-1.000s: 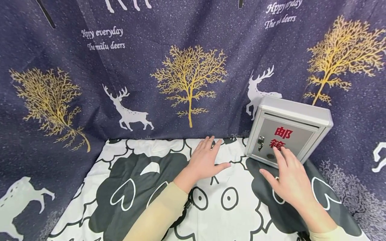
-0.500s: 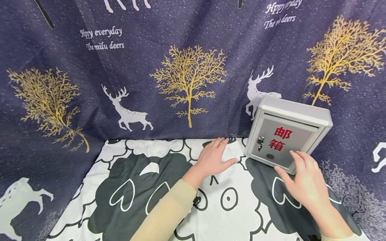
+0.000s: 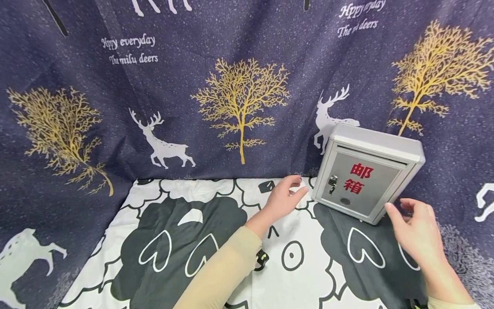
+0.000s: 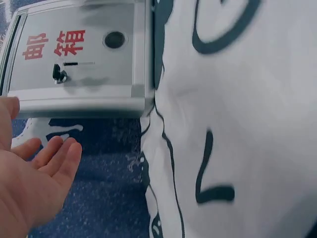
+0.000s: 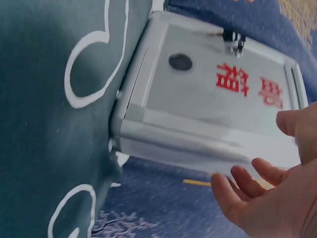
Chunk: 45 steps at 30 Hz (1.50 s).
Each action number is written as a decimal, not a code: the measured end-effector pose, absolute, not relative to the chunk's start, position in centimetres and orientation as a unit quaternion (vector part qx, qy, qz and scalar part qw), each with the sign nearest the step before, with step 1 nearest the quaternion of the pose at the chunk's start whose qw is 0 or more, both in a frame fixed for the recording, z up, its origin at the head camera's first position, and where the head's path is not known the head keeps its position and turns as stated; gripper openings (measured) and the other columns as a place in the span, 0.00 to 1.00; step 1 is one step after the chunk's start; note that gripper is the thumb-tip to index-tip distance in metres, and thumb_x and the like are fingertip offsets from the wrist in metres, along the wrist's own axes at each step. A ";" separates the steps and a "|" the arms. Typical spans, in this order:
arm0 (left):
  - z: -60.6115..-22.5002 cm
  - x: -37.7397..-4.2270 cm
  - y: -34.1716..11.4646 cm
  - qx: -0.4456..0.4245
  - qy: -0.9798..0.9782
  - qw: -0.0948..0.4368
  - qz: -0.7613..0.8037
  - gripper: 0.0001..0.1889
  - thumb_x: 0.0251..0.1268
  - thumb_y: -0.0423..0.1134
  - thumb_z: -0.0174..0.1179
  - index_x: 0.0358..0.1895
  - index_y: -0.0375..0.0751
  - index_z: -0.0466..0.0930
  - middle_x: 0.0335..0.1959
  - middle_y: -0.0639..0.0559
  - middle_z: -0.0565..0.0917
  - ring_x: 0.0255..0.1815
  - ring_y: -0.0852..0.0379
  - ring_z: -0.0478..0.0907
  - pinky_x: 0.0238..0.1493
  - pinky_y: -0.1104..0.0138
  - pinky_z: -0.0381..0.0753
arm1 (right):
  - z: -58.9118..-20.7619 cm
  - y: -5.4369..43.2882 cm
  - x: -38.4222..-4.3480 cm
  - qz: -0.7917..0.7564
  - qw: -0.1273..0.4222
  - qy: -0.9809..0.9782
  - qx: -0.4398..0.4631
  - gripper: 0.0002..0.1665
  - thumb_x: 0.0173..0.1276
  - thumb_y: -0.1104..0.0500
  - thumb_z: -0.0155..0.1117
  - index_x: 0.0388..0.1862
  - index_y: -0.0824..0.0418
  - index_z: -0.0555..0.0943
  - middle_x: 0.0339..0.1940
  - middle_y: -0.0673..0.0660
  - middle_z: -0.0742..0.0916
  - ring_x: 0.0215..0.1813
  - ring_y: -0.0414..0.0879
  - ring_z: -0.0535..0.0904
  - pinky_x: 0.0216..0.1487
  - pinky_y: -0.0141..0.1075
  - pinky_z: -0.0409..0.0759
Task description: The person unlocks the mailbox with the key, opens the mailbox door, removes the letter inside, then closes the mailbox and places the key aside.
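A silver metal mailbox (image 3: pixel 359 171) with red characters on its door stands upright at the back right of the cloth. A small lock with keys (image 3: pixel 333 183) sits at the left of the door, and a slot runs along the top. My left hand (image 3: pixel 283 197) is just left of the box, fingers loosely bent and holding nothing. Near the box's lower right side is my right hand (image 3: pixel 418 227), its thumb by the front edge and its fingers beside the side wall. In the right wrist view the mailbox (image 5: pixel 213 84) lies beyond the spread, bare fingers.
A white cloth (image 3: pixel 270 283) with black sheep drawings covers the table. Behind it hangs a dark blue curtain (image 3: pixel 216 25) printed with gold trees and white deer, close behind the mailbox. Black wrist straps show at both sleeves.
My right hand has moved right, from in front of the mailbox door to its right side. The left hand has shifted right toward the box's left side, its fingers bending. The mailbox has stayed put.
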<state>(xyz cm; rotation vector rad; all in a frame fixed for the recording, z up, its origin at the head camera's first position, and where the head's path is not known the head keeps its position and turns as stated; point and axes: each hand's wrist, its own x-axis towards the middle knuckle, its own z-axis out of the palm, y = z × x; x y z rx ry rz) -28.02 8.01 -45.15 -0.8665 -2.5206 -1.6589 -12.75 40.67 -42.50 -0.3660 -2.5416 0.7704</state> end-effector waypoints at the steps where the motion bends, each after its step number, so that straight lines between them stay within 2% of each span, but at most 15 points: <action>1: -45.2 -28.1 8.3 -0.269 -0.791 -0.001 -0.549 0.27 0.89 0.52 0.60 0.79 0.41 0.76 0.71 0.49 0.83 0.72 0.55 0.80 0.71 0.63 0.83 | -42.5 41.1 -12.8 0.299 0.218 -0.918 -0.142 0.39 0.89 0.45 0.59 0.74 0.80 0.73 0.66 0.80 0.77 0.54 0.57 0.81 0.44 0.41 0.75; 3: -45.4 -28.2 8.8 -0.255 -0.776 -0.001 -0.576 0.26 0.89 0.51 0.59 0.77 0.41 0.78 0.69 0.49 0.84 0.70 0.55 0.81 0.70 0.65 0.83 | -42.6 42.0 -13.1 0.347 0.200 -0.905 -0.145 0.40 0.91 0.45 0.55 0.76 0.81 0.69 0.67 0.82 0.78 0.47 0.40 0.84 0.40 0.28 0.74; 6: -45.4 -28.7 9.5 -0.249 -0.767 0.000 -0.591 0.25 0.90 0.51 0.58 0.77 0.41 0.78 0.69 0.49 0.84 0.71 0.52 0.81 0.73 0.62 0.81 | -42.7 42.8 -13.4 0.411 0.173 -0.884 -0.139 0.43 0.92 0.43 0.50 0.80 0.82 0.64 0.65 0.82 0.81 0.40 0.19 0.75 0.36 0.18 0.75; 8: -45.4 -29.2 9.9 -0.255 -0.770 -0.004 -0.585 0.26 0.90 0.52 0.58 0.80 0.43 0.76 0.72 0.49 0.83 0.72 0.50 0.81 0.74 0.60 0.81 | -42.9 43.0 -13.7 0.443 0.161 -0.873 -0.127 0.44 0.94 0.44 0.48 0.81 0.84 0.60 0.61 0.80 0.83 0.38 0.20 0.79 0.37 0.18 0.80; 11: -45.3 -29.9 10.5 -0.268 -0.781 -0.011 -0.563 0.28 0.91 0.52 0.57 0.84 0.46 0.71 0.76 0.50 0.80 0.75 0.50 0.80 0.75 0.60 0.80 | -43.0 43.2 -14.1 0.453 0.159 -0.868 -0.124 0.44 0.94 0.43 0.48 0.81 0.83 0.61 0.62 0.79 0.84 0.40 0.20 0.80 0.38 0.18 0.82; 14: -44.9 -30.5 11.1 -0.274 -0.792 -0.016 -0.545 0.30 0.91 0.51 0.56 0.87 0.48 0.68 0.78 0.51 0.79 0.75 0.52 0.79 0.75 0.59 0.80 | -43.0 43.2 -14.5 0.460 0.167 -0.863 -0.124 0.45 0.93 0.43 0.49 0.84 0.82 0.60 0.70 0.85 0.78 0.42 0.17 0.78 0.40 0.18 0.83; 18: -44.4 -31.1 11.8 -0.268 -0.806 -0.008 -0.528 0.29 0.92 0.50 0.56 0.86 0.47 0.69 0.78 0.50 0.79 0.74 0.53 0.80 0.74 0.62 0.81 | -42.8 43.3 -14.9 0.469 0.163 -0.859 -0.121 0.47 0.92 0.42 0.52 0.88 0.77 0.57 0.77 0.79 0.77 0.45 0.15 0.79 0.43 0.18 0.85; 23: -43.8 -31.5 12.7 -0.255 -0.819 -0.009 -0.515 0.28 0.92 0.51 0.56 0.86 0.48 0.70 0.78 0.49 0.78 0.74 0.54 0.80 0.72 0.63 0.82 | -42.6 43.3 -15.2 0.463 0.161 -0.862 -0.127 0.47 0.90 0.41 0.56 0.90 0.71 0.58 0.77 0.76 0.76 0.40 0.19 0.83 0.42 0.17 0.84; 25: -43.6 -31.5 13.0 -0.252 -0.821 -0.015 -0.512 0.29 0.92 0.52 0.55 0.86 0.49 0.70 0.79 0.50 0.77 0.74 0.55 0.80 0.72 0.62 0.82 | -42.6 43.4 -15.2 0.463 0.165 -0.861 -0.131 0.46 0.90 0.41 0.58 0.89 0.71 0.60 0.72 0.66 0.84 0.39 0.19 0.84 0.41 0.17 0.84; 27: -43.5 -31.6 13.3 -0.250 -0.822 -0.019 -0.512 0.29 0.92 0.53 0.55 0.86 0.51 0.70 0.79 0.51 0.78 0.74 0.56 0.80 0.72 0.62 0.82 | -42.7 43.4 -15.2 0.468 0.173 -0.856 -0.134 0.45 0.89 0.42 0.59 0.88 0.71 0.62 0.64 0.51 0.89 0.38 0.20 0.84 0.40 0.18 0.85; 30: -43.6 -31.7 13.6 -0.252 -0.822 -0.016 -0.510 0.28 0.92 0.53 0.55 0.86 0.52 0.70 0.79 0.53 0.79 0.74 0.57 0.80 0.72 0.63 0.82 | -42.8 43.3 -15.2 0.473 0.188 -0.851 -0.132 0.43 0.89 0.45 0.62 0.88 0.71 0.64 0.56 0.33 0.86 0.38 0.19 0.84 0.40 0.20 0.86; 34: -43.8 -31.9 14.3 -0.258 -0.823 -0.003 -0.505 0.28 0.92 0.52 0.56 0.85 0.50 0.72 0.77 0.53 0.81 0.73 0.58 0.81 0.72 0.65 0.82 | -43.1 43.3 -15.1 0.464 0.206 -0.851 -0.136 0.41 0.88 0.46 0.63 0.87 0.70 0.66 0.48 0.25 0.86 0.36 0.20 0.84 0.37 0.20 0.86; 36: -43.9 -31.9 14.6 -0.261 -0.823 0.002 -0.505 0.27 0.91 0.50 0.56 0.85 0.49 0.73 0.76 0.53 0.83 0.72 0.59 0.82 0.71 0.66 0.82 | -43.1 43.3 -15.0 0.456 0.210 -0.853 -0.141 0.40 0.88 0.47 0.63 0.86 0.70 0.67 0.40 0.18 0.82 0.33 0.20 0.84 0.35 0.20 0.86; 38: -44.0 -31.9 14.9 -0.262 -0.823 0.005 -0.505 0.26 0.91 0.50 0.57 0.84 0.50 0.74 0.73 0.54 0.84 0.70 0.60 0.83 0.69 0.68 0.82 | -43.1 43.3 -15.1 0.446 0.212 -0.858 -0.142 0.40 0.88 0.47 0.63 0.86 0.70 0.68 0.37 0.16 0.80 0.32 0.20 0.84 0.34 0.20 0.85; 45: -44.1 -31.7 15.5 -0.246 -0.810 0.030 -0.531 0.23 0.87 0.47 0.64 0.79 0.51 0.81 0.64 0.55 0.90 0.60 0.64 0.88 0.61 0.72 0.85 | -42.9 43.3 -15.1 0.398 0.212 -0.879 -0.155 0.39 0.88 0.45 0.63 0.84 0.68 0.72 0.37 0.22 0.84 0.28 0.21 0.83 0.31 0.18 0.81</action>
